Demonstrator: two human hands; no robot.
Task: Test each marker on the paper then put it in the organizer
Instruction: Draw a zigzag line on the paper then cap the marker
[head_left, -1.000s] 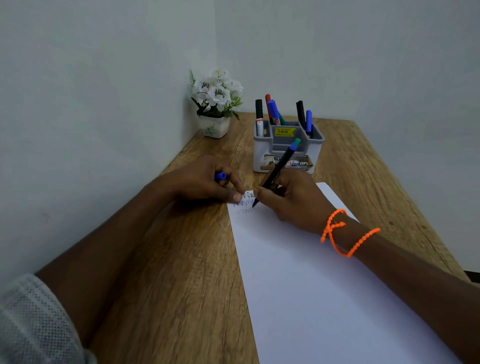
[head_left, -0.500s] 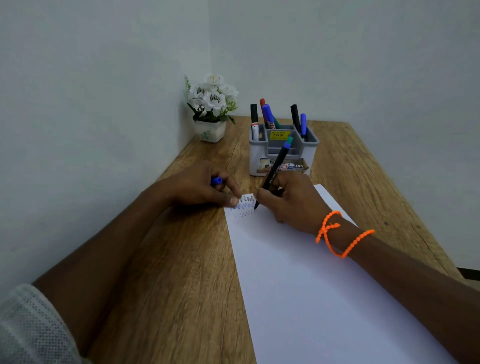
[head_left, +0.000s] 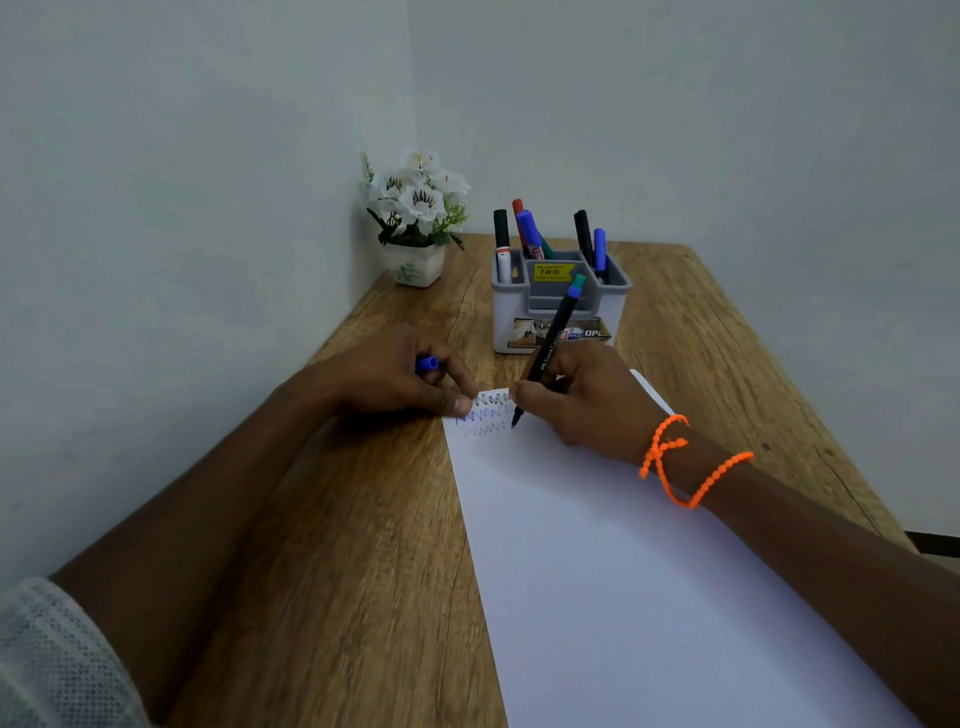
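My right hand (head_left: 582, 400) pinches a thin black marker (head_left: 545, 349) — blue-green end up, tip on the paper (head_left: 623, 571). My left hand (head_left: 395, 382) curls around its blue cap (head_left: 427, 363) — fingertips press the paper's far corner.

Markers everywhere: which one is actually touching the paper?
The black marker gripped by the right hand; its tip meets the paper. The others stand in the organizer.

Both forearms are bare from elbow to hand. The left arm wears a white, loosely woven mesh sleeve (head_left: 47, 660) that ends above the elbow. On the right wrist sits a bright orange beaded bracelet (head_left: 680, 462), looped twice, its strands crossing near the hand
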